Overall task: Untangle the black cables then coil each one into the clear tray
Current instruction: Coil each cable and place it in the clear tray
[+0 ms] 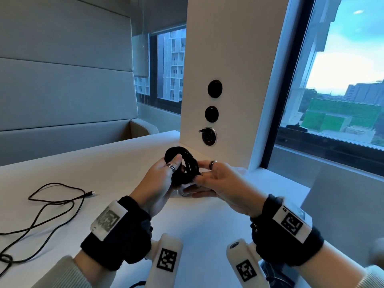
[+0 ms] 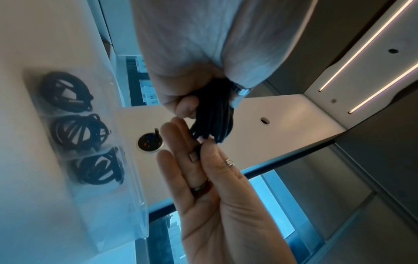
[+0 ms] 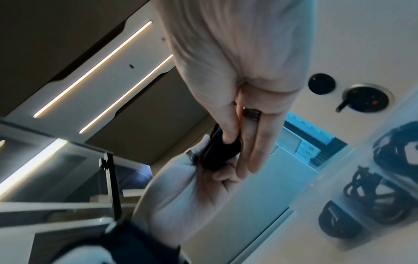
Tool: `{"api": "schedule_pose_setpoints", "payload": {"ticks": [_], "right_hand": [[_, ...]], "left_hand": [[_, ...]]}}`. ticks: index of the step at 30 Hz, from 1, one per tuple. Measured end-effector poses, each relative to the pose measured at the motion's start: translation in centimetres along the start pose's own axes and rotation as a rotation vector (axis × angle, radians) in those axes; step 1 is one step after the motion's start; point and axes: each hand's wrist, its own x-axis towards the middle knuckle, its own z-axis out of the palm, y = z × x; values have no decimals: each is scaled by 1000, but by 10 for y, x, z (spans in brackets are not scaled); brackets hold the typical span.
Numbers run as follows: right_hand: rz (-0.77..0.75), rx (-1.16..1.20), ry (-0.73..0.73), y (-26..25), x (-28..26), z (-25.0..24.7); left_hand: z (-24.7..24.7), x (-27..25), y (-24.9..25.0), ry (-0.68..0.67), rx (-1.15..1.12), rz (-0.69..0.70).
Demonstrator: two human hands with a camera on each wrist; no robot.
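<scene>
I see my left hand (image 1: 160, 183) gripping a coiled black cable (image 1: 184, 165) above the table (image 1: 124, 163), my right hand (image 1: 220, 183) pinching its end. Another cable (image 1: 52, 204) sprawls near the left edge.

The coiled cable (image 1: 182, 165) hangs above the table (image 1: 128, 163), between the left hand (image 1: 160, 183) and the right hand (image 1: 220, 183), before the pillar (image 1: 224, 69). The clear tray (image 2: 135, 178) lies under the hands, three coils (image 2: 79, 134) in its compartments. A loose cable (image 1: 47, 206) lies left on the table. Windows (image 1: 336, 80) stand behind and right.
</scene>
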Motion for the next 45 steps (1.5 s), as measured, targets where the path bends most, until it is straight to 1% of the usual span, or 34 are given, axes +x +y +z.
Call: {"api": "schedule_pose_setpoints", "payload": {"ticks": [1, 3, 5, 8, 11, 13, 15, 17, 19, 22, 23, 24, 28, 30, 33, 36, 39, 41, 43, 45], "right_hand": [[-20, -50, 24, 1, -1, -1], [-54, -206, 126, 1, -5, -5], [-35, -319, 213, 1, -2, -15], [37, -379, 250, 5, 11, -35], [103, -507, 273, 7, 25, -53], [125, -487, 297, 8, 33, -65], [160, -479, 353, 11, 41, -79], [195, -482, 397, 16, 49, -93], [254, -525, 418, 21, 57, -103], [369, -631, 396, 25, 64, -111], [399, -667, 377, 27, 65, -112], [423, -701, 362, 28, 66, -112], [470, -819, 352, 35, 72, -115], [494, -883, 349, 34, 76, -114], [516, -986, 335, 34, 84, -112], [486, -1095, 330, 34, 87, -106], [463, -1294, 284, 38, 88, -98], [445, -1368, 268, 42, 87, -94], [414, -1410, 259, 43, 87, -93], [364, -1448, 247, 44, 85, -94]], "left_hand": [[6, 3, -1, -2, 6, -2], [17, 12, -4, -7, 38, -10], [29, 24, -7, -16, 66, -24], [46, 44, -12, 9, 99, -48], [59, 64, -21, 25, 174, -104], [64, 73, -25, -19, 144, -161], [69, 80, -26, -83, 131, -225], [72, 89, -26, -119, 246, -255], [73, 102, -33, -79, 357, -230], [65, 118, -51, 46, 514, -209], [62, 123, -59, 77, 587, -208], [60, 126, -66, 80, 657, -204], [63, 123, -74, 39, 883, -94], [60, 121, -77, 3, 920, -70], [55, 117, -79, -91, 951, -72], [50, 116, -80, -173, 984, -81], [49, 115, -83, -233, 1137, -86], [50, 114, -84, -260, 1196, -74], [50, 114, -83, -263, 1228, -46], [49, 112, -83, -232, 1242, -15]]}}
